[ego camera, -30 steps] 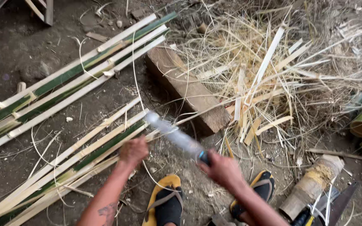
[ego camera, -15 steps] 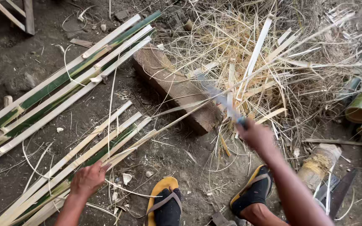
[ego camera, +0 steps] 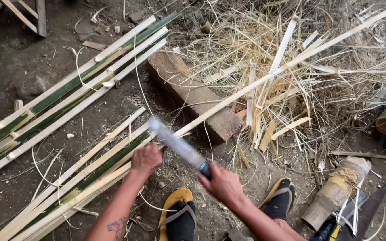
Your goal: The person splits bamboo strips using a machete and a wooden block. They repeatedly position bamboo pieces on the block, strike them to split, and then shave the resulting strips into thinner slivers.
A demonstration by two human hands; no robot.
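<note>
One head-worn camera looks steeply down from close above at the dirt floor point(ego camera: 18, 67) before the person's feet.

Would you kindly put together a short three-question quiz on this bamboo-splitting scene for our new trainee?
1. True or false: the right hand holds a knife by its handle.
2. Which thing does the left hand grip: A) the wooden block, B) the long bamboo strip, C) a yellow sandal?
3. Fill in: the far part of the strip lies over a pile of dry ____.

Key: 1 true; 2 B; 3 shavings.
</note>
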